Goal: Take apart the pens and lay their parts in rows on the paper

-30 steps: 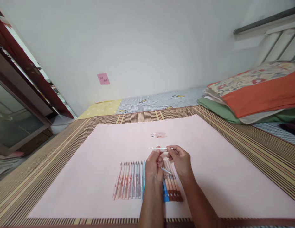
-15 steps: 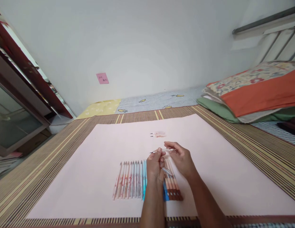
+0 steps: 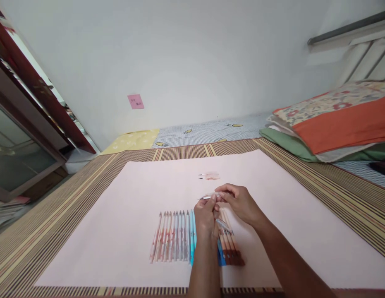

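Note:
My left hand (image 3: 207, 215) is closed, its thumb and finger pinching a thin white pen refill (image 3: 205, 197) with a dark tip pointing left. A clear, patterned pen barrel (image 3: 223, 224) sticks out below the same hand's lower fingers. My right hand (image 3: 238, 200) has its thumb and fingertips pinched at the refill's back end. Beyond both hands, two similar refills (image 3: 207, 176) lie on the pale pink sheet (image 3: 111, 219). Under and beside my left hand is a row of pens: pinkish and grey ones (image 3: 170, 238), blue ones (image 3: 192, 240) and peach-and-brown ones (image 3: 232, 244). My left arm hides part of the row.
A striped mat (image 3: 96, 178) lies beneath the sheet. Folded bedding with an orange-edged floral cover (image 3: 338, 120) is piled at the right. The white wall behind carries a pink note (image 3: 135, 101). A glass-panelled cabinet (image 3: 18, 149) stands at the left.
My right fingertips have closed in on the back end of the refill, close to my left thumb. The whole view has shifted slightly.

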Action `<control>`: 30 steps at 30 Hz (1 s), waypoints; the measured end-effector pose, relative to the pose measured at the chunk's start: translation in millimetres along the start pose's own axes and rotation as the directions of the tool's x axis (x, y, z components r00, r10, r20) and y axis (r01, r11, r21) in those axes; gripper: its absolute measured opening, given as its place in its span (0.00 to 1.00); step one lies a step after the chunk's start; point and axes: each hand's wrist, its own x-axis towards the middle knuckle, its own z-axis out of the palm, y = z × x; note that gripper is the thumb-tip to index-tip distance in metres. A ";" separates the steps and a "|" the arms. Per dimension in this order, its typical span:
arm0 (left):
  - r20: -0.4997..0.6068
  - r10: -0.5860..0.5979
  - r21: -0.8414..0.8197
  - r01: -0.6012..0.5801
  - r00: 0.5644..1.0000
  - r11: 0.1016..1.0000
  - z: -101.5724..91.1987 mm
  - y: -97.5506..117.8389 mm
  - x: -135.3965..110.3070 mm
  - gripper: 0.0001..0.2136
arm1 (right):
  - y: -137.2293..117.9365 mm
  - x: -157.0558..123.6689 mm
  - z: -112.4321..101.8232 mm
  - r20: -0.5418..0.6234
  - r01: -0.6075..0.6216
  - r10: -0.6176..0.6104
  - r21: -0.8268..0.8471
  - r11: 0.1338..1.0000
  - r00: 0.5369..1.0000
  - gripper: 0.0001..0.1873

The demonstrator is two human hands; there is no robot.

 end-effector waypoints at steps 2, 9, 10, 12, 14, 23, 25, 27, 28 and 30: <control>-0.024 0.007 -0.023 -0.007 1.000 1.000 -0.1 -0.9 1.0 0.23 | 0.1 3.9 2.5 0.001 -0.035 0.035 0.045 0.998 0.999 0.09; -0.048 0.013 -0.094 -0.018 0.999 0.995 -6.6 -8.5 7.0 0.21 | 6.9 16.3 0.9 -0.041 -0.051 0.055 0.090 0.995 0.998 0.13; -0.058 -0.004 -0.094 -0.002 0.998 0.996 -7.6 -9.7 7.7 0.21 | 9.6 20.1 -1.3 -0.069 -0.038 0.043 0.079 0.996 0.997 0.13; -0.072 -0.033 -0.105 0.025 0.997 0.994 -9.3 -11.6 9.0 0.21 | 18.1 30.7 -5.9 -0.129 0.000 0.005 0.038 0.999 0.992 0.12; -0.074 -0.052 -0.131 0.042 0.996 0.991 -10.5 -12.9 10.0 0.20 | 31.4 43.6 -9.1 -0.171 0.025 -0.025 -0.004 1.000 0.985 0.11; -0.023 -0.123 -0.204 0.116 0.992 0.972 -10.4 -16.3 9.6 0.19 | 103.9 79.4 -3.9 -0.127 0.048 -0.095 -0.336 0.941 0.987 0.08; -0.013 -0.129 -0.215 0.123 0.992 0.969 -9.5 -15.7 8.7 0.18 | 109.9 81.0 -4.5 -0.069 0.091 -0.143 -0.498 0.862 0.987 0.07; -0.011 -0.130 -0.226 0.124 0.991 0.966 -8.2 -13.9 7.2 0.18 | 112.1 82.3 -5.8 0.003 0.139 -0.180 -0.647 0.749 0.984 0.07; -0.013 -0.131 -0.233 0.124 0.991 0.965 -7.2 -12.5 6.3 0.17 | 112.2 83.1 -6.3 0.042 0.163 -0.188 -0.704 0.691 0.981 0.07; -0.015 -0.141 -0.246 0.133 0.990 0.960 -4.6 -8.8 3.9 0.17 | 111.2 85.3 -6.6 0.108 0.202 -0.191 -0.781 0.592 0.976 0.07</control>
